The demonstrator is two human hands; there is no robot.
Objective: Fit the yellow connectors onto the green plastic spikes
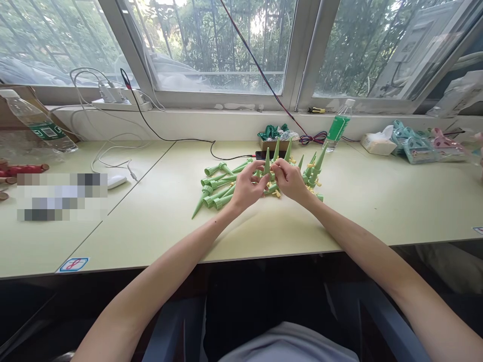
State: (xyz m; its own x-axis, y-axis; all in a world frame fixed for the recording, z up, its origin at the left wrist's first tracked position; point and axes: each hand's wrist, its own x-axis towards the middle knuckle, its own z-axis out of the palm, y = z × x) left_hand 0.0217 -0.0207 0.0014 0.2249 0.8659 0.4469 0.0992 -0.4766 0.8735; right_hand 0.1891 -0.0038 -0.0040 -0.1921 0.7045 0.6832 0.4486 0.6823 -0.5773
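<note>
My left hand (249,188) is closed around a green plastic plant-watering spike (267,160), its point upward. Close beside it, my right hand (290,180) pinches thumb and fingers together at the spike's side. Whatever sits in that pinch is too small and covered to make out. Several loose green spikes (222,182) lie in a heap to the left of my hands, ridged caps on some ends. More green spikes (319,163) stand or lean on the right, with small yellow valves (277,193) among them.
Behind the heap are a dark phone (264,155) on a cable and a small box (277,138) of green wrappings. A green-labelled bottle (338,125), a tissue pack (378,142) and bagged scissors (417,146) stand right. A power strip (121,102) lies along the window ledge.
</note>
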